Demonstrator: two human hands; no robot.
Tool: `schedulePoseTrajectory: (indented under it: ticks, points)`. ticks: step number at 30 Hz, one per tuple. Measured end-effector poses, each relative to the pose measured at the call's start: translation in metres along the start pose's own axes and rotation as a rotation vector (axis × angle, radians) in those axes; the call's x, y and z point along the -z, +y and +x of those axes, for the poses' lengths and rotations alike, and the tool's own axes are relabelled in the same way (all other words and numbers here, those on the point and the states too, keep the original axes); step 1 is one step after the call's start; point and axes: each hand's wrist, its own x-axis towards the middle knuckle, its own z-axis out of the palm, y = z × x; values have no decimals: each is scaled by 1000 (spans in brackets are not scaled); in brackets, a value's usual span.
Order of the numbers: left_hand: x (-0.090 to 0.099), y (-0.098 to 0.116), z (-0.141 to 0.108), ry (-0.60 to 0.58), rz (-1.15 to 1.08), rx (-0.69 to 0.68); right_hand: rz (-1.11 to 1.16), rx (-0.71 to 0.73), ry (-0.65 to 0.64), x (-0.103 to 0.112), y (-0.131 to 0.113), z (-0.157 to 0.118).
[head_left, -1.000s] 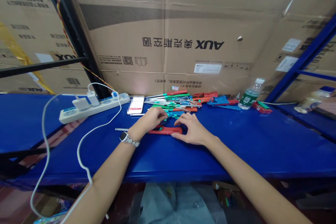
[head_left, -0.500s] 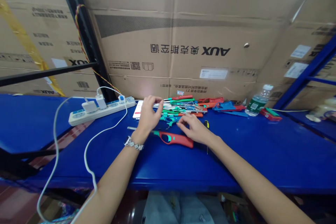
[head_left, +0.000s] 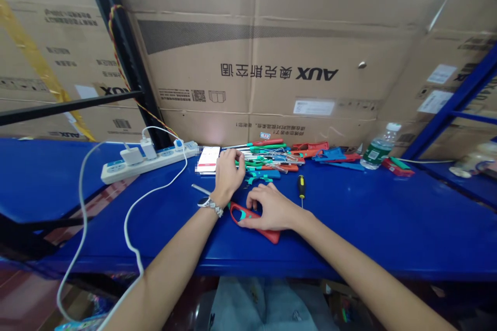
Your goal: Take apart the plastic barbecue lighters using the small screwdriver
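Observation:
My right hand has its thumb and fingers closed round the red handle of a long-nosed gas lighter with a green trigger. The lighter lies on the blue tabletop, and its metal tube points left, passing behind my left wrist. My left hand is at the left end of a pile of lighters, fingers curled in. Whatever they may hold is hidden. A phone with a lit white screen lies just left of that hand. Right of my right hand is a yellow-and-black screwdriver.
A white power strip with plugs and a trailing cable occupies the left side. Blue and red plastic shells, a water bottle and a small red box stand at the back right. Cardboard boxes wall the back.
My right hand has come down and toward me onto the red lighter, which has shifted nearer and tilted. My left hand has moved slightly right and lower, uncovering the phone.

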Motion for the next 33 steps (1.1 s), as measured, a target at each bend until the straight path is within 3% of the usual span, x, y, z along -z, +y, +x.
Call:
schedulePoseTrajectory:
  ticks: [5,10,12,14,18,20,26,33]
  points:
    - [14,0,9,139,-79,2,56,-89,-55,2,7,2]
    - [33,9,9,404,-237,128,399,-200,-42,8,23,-2]
    - [32,14,7,429,-322,194,523,-217,24,6,27,-2]
    - [24,18,4,337,-416,242,621,-214,87,2,30,-1]
    - [-1,30,-5,-172,-867,459,748,-220,140,-6,30,3]
    - [-10,38,-10,-265,-1096,561,792,-230,153,-8,29,4]
    - [-14,59,-13,-212,-1357,714,847,-215,187,-14,21,9]
    - [-13,69,-8,-50,-1389,702,873,-208,292,-33,19,20]
